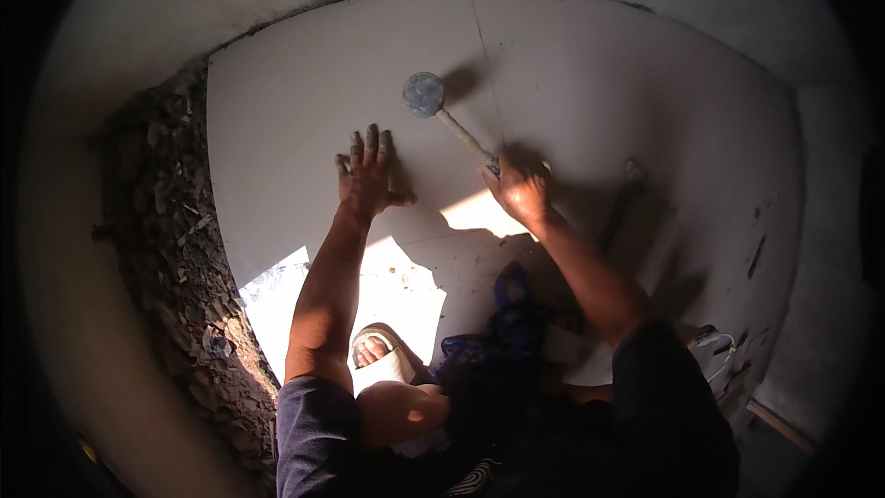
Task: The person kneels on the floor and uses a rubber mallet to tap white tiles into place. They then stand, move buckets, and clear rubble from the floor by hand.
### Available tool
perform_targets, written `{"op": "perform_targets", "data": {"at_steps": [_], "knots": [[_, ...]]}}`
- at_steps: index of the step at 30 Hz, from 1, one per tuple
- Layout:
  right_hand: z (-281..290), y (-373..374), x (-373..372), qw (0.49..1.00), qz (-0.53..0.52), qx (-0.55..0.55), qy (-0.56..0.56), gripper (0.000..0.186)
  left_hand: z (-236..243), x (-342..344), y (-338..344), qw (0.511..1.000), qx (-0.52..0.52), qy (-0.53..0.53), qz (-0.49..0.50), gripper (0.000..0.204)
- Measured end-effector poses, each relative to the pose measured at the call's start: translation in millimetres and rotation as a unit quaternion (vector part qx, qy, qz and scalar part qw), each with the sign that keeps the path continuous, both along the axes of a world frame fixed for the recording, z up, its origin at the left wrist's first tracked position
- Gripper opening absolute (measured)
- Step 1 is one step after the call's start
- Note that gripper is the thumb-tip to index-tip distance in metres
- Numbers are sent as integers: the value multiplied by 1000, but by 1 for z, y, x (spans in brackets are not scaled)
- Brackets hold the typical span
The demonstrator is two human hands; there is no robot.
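The mallet (432, 102) lies near 12 o'clock from the view centre, its round grey head (423, 94) pointing between 10 and 11 o'clock from the right hand (524, 192). The right hand, at 2 o'clock, is closed around the far end of the pale handle (467, 140). The left hand (366, 175), at 10 o'clock, is spread palm down on the pale floor tile (277, 120), holding nothing. The head's offset shadow suggests clearance above the tile; exact contact cannot be confirmed. Handling: the mallet is probably head-heavy, with a firm, dense head and a stiff, possibly wooden handle. Grip the handle near its end for leverage, or closer to the head for finer control. The tile appears rigid, smooth and probably brittle; support it with a flat palm, away from its edges. Rubble (161, 184) lies at 9 o'clock; a blue bag (513, 300), at 5 o'clock.
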State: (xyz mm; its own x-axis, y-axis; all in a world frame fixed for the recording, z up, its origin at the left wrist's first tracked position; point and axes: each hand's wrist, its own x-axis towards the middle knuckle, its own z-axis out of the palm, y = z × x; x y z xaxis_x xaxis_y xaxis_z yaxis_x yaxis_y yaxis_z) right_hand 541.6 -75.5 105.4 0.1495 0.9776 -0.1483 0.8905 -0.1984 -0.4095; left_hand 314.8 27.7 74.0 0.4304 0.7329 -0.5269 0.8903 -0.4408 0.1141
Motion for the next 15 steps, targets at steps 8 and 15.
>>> {"op": "perform_targets", "data": {"at_steps": [8,15], "knots": [[-10,-3,23,974,11,81,213,42,-23,-6,-16,999,24,8,33,129],[-19,-35,48,993,-37,-70,85,39,-35,-9,-14,999,45,0,23,123]]}}
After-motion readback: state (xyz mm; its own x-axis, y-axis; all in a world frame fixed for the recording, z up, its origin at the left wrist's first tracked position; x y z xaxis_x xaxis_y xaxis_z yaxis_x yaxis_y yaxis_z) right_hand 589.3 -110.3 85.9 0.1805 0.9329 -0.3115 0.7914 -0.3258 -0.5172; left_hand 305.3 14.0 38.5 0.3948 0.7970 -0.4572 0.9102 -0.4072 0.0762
